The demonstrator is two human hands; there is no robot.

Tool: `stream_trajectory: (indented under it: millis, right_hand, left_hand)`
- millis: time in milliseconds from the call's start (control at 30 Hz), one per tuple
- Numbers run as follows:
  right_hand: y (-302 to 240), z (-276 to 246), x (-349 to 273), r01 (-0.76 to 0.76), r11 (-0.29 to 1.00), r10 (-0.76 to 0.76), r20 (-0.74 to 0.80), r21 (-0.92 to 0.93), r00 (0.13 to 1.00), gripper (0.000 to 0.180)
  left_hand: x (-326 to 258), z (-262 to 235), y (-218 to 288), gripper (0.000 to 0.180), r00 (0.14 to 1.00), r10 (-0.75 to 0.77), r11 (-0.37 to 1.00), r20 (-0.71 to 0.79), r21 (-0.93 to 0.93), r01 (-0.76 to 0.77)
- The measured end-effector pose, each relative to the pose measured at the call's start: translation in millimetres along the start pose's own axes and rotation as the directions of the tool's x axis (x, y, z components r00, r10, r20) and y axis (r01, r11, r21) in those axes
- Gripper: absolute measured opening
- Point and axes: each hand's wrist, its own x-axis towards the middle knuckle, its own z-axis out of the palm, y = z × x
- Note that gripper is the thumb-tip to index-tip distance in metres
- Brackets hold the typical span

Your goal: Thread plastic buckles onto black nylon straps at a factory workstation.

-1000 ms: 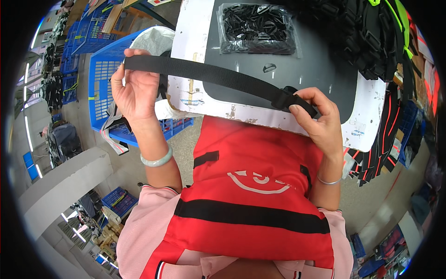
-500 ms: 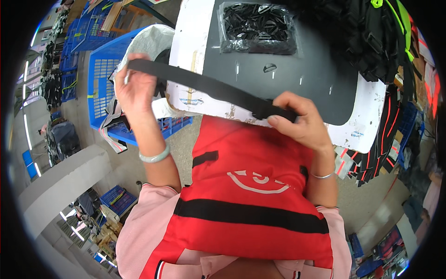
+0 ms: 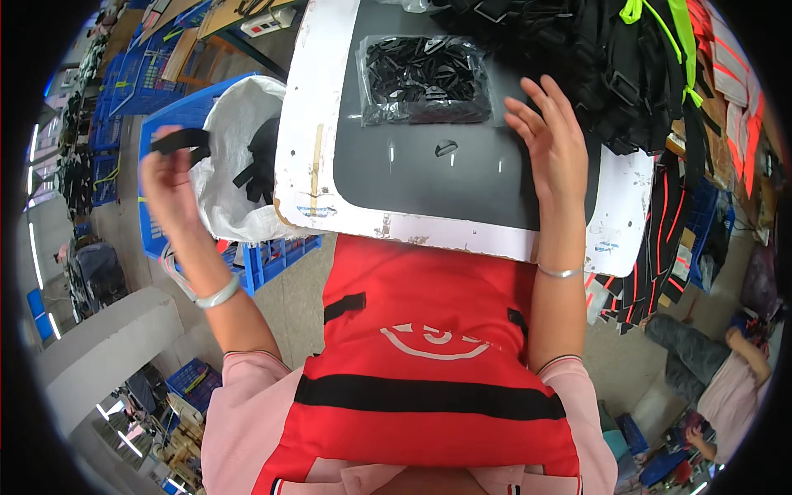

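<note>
My left hand (image 3: 169,186) is out to the left, over the blue crate (image 3: 169,124), shut on a folded black strap (image 3: 183,140). The crate holds a white plastic bag (image 3: 235,157) with more black straps inside. My right hand (image 3: 551,140) is spread open above the dark grey work mat (image 3: 429,186) on the white board (image 3: 307,124), holding nothing. A clear bag of black plastic buckles (image 3: 425,78) lies on the mat just left of that hand, and one small black buckle (image 3: 446,148) lies loose below it.
A heap of black straps and harnesses (image 3: 577,49) with neon yellow and orange pieces fills the board's far right. More blue crates (image 3: 124,74) stand at the left. Another person (image 3: 726,371) sits low at the right. I wear a red vest with a black band.
The long strap both hands held stretched over the board is now only in my left hand, swung left over the crate. My right hand let go and rose, open, over the mat.
</note>
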Motion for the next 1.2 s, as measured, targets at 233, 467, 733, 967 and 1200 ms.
stream_trajectory:
  millis: [233, 467, 733, 967, 1200]
  right_hand:
    - [12.0, 17.7, 63.0, -0.126, 0.934, 0.14, -0.019, 0.335, 0.99, 0.029]
    - [30.1, 19.5, 43.5, -0.096, 0.978, 0.113, -0.086, 0.185, 0.99, 0.02]
    - [22.7, 10.5, 69.4, -0.123, 0.933, 0.16, -0.082, 0.337, 0.984, 0.019]
    - [25.7, 11.9, 76.7, -0.19, 0.737, 0.212, 0.045, 0.649, 0.976, 0.014]
    - [23.7, 14.3, 53.2, -0.261, 0.901, 0.275, 0.009, 0.348, 0.961, 0.011]
  left_hand:
    - [-17.8, -63.5, -149.8, 0.013, 0.952, -0.248, 0.483, 0.179, 0.875, -0.038]
    - [-38.5, -15.7, -117.5, 0.025, 0.962, -0.049, 0.356, 0.269, 0.905, -0.235]
    - [-87.4, 137.5, -69.6, 0.011, 0.768, 0.154, 0.696, 0.622, 0.484, -0.531]
    - [-145.3, 184.1, -85.7, 0.007, 0.655, 0.094, 0.823, 0.75, 0.312, -0.475]
    - [-164.9, 174.4, -96.6, 0.007, 0.631, -0.018, 0.865, 0.776, 0.329, -0.38]
